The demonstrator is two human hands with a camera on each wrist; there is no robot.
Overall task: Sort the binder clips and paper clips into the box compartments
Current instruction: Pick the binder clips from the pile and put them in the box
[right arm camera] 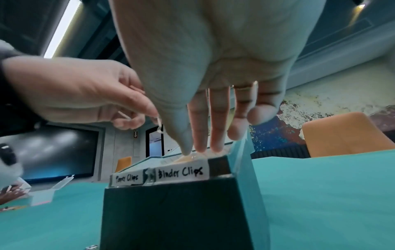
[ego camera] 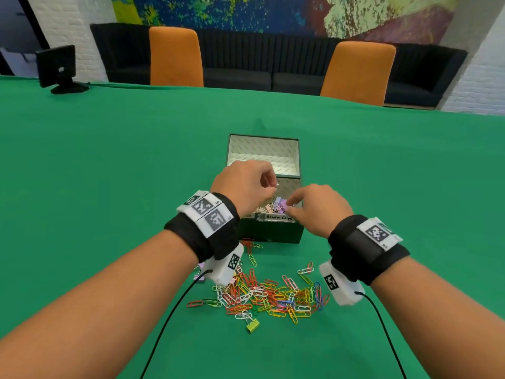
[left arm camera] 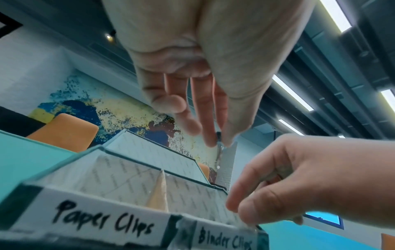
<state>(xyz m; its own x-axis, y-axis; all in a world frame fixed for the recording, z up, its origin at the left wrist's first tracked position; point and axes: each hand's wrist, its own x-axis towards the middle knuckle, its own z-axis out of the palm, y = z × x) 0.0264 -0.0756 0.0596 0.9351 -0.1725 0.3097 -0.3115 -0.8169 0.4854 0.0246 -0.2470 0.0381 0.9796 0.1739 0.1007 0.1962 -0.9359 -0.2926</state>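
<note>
The left hand pinches 1 small clip above the box (kind unclear). The right hand, fingers relaxed, rests on the binder clips. Next, probably: drop the clip into its labelled compartment

Both forearms are bare, with no sleeves. Each wrist wears a wide black fabric band carrying white tags printed with black square codes: 3 on the left, 1 clear on the right band. Under each wrist hangs a white camera block with a thin black cable
</note>
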